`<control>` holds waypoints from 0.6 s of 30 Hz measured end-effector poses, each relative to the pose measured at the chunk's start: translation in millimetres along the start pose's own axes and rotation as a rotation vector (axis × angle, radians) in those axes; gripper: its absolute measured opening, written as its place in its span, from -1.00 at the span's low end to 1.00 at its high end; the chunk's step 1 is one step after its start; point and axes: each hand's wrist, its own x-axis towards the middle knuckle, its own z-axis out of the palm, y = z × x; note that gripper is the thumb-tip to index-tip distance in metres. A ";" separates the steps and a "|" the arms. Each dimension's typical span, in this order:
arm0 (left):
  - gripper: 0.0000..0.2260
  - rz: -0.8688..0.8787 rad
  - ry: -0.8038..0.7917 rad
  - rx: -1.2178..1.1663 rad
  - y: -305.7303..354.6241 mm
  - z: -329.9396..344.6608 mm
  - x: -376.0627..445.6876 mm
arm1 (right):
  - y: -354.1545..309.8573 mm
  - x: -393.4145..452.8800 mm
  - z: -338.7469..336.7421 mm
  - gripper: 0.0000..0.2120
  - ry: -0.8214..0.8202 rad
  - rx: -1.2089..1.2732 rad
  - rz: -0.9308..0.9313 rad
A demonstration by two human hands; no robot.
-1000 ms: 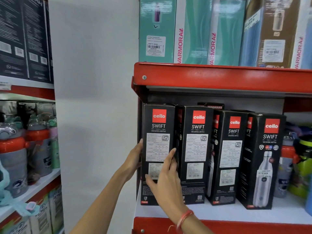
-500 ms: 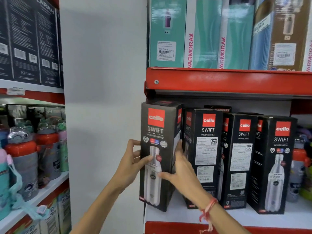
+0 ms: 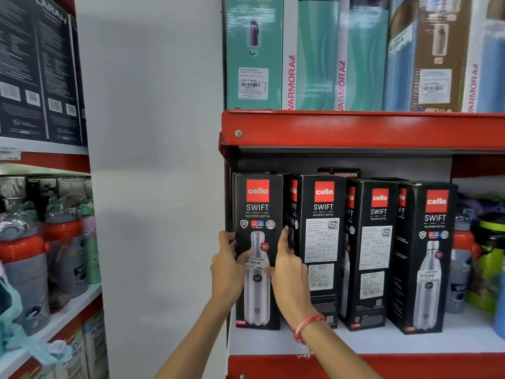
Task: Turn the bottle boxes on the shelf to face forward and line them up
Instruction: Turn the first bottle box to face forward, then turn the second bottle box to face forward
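Observation:
Several tall black Cello Swift bottle boxes stand in a row on the white shelf (image 3: 382, 343). The leftmost box (image 3: 258, 209) shows its bottle picture to the front and stands upright. My left hand (image 3: 225, 269) grips its left edge and my right hand (image 3: 289, 266) grips its right edge. The second box (image 3: 323, 242) and third box (image 3: 374, 255) show their printed text sides and sit angled. The fourth box (image 3: 431, 255) shows its bottle picture.
Loose bottles (image 3: 464, 258) stand at the right end of the shelf. A red shelf lip (image 3: 355, 129) hangs just above the box tops, with Varmora boxes (image 3: 314, 56) on it. A white pillar (image 3: 153, 187) borders the left; bottles (image 3: 27, 266) fill the left rack.
The leftmost box was turned from its text side to its bottle picture side, lifted and tilted out, and now stands upright back on the shelf. Both hands stayed on it.

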 end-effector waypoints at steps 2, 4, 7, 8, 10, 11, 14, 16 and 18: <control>-0.72 0.008 -0.002 0.018 1.0 0.4 -1.4 | 5.4 -0.6 -2.8 -0.20 0.048 -0.049 -0.049; -0.72 0.001 0.007 0.021 1.4 0.0 -5.2 | 11.5 -3.5 -12.9 -0.33 0.207 -0.010 -0.121; -0.73 -0.002 0.075 0.068 2.4 1.1 -10.9 | 21.1 -4.3 -27.3 -0.39 0.460 -0.009 -0.074; -0.73 0.008 0.110 0.094 3.3 1.8 -12.5 | 24.5 -2.8 -30.8 -0.33 0.486 -0.030 -0.010; -0.71 0.066 0.189 0.168 6.5 3.7 -16.3 | 31.2 1.4 -32.5 -0.15 0.425 -0.050 0.127; -0.70 0.107 0.223 0.206 8.7 5.3 -18.2 | 34.3 2.7 -32.2 -0.07 0.359 -0.041 0.180; -0.73 0.184 0.256 0.218 17.0 13.0 -23.6 | 41.7 2.6 -32.7 0.08 0.203 0.056 0.240; -0.76 0.201 0.208 0.167 21.9 19.8 -28.3 | 44.7 0.6 -39.7 0.11 0.174 0.123 0.224; -0.75 0.206 0.131 0.102 25.3 26.6 -32.6 | 49.9 -5.5 -51.0 0.11 0.153 0.199 0.179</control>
